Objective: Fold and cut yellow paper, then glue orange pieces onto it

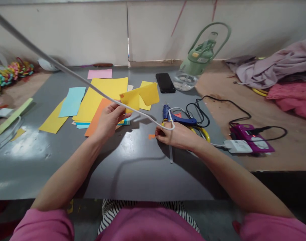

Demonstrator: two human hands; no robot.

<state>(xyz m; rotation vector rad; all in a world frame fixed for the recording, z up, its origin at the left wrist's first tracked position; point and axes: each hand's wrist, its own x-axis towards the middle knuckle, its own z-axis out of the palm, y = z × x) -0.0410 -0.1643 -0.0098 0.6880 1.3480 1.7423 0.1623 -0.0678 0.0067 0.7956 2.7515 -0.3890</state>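
Note:
My left hand is closed on a folded yellow paper piece with a small orange square at its corner, held above the table. My right hand rests low over the grey tabletop with its fingers curled together. Just left of its fingertips lies a small orange paper scrap; whether the fingers touch it or pinch something else, I cannot tell. Beyond that hand lies a blue glue gun, partly hidden. A translucent glue stick pokes out below the hand. A white cable crosses in front of both hands.
Yellow sheets, an orange strip and a light-blue strip lie at left. A phone and a green-topped bottle stand behind. Right are a purple power strip, a white charger and cloth.

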